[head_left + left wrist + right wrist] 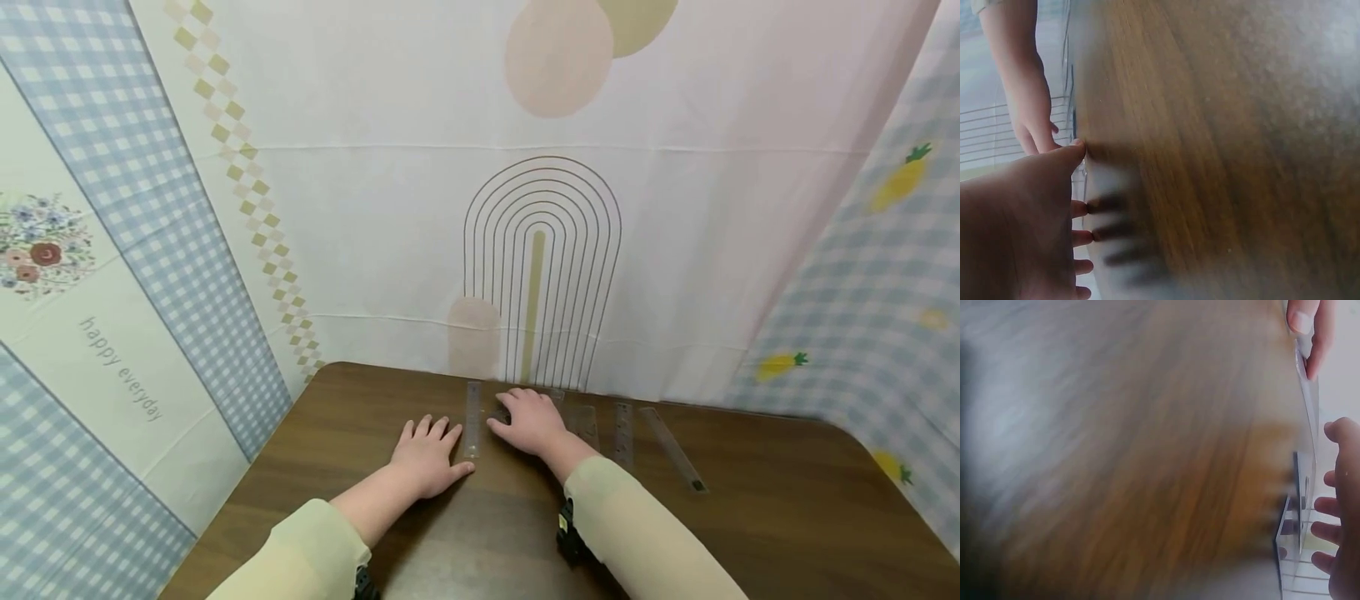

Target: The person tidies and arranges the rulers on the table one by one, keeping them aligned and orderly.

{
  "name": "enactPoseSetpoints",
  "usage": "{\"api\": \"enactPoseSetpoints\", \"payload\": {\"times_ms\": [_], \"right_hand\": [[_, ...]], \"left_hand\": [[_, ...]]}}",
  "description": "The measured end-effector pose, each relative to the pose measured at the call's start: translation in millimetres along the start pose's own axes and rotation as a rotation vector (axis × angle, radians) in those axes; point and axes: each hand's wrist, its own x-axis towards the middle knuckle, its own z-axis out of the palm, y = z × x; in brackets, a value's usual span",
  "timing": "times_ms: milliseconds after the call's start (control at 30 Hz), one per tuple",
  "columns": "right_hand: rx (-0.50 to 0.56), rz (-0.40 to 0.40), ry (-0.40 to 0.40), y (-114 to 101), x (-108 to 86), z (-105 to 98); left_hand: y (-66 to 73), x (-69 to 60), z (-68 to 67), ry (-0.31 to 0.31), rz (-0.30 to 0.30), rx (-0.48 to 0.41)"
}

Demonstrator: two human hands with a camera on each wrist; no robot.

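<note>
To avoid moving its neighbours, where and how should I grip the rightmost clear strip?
Probably pinch the rightmost clear strip by its near end's long edges, right hand coming from the near right: it lies flat, slanting that way, other strips to its left.

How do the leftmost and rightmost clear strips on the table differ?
The leftmost strip runs nearly straight front to back; the rightmost strip lies slanted. The leftmost strip lies between the left hand and right hand; the rightmost strip lies right of both. Both are narrow, see-through and on the brown table.
</note>
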Motion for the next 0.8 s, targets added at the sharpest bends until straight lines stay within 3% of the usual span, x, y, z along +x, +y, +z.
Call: {"api": "enactPoseSetpoints", "payload": {"times_ms": [333,800], "right_hand": [[-0.015,0.013,-0.036,-11,17.0,7],[-0.016,0.015,-0.071,-22,42.6,13]], "left_hand": [[-1.5,7.5,6.7,-0.002,-0.012,0.015],[3.0,4.6,0.8,0.047,0.011,0.038]]}}
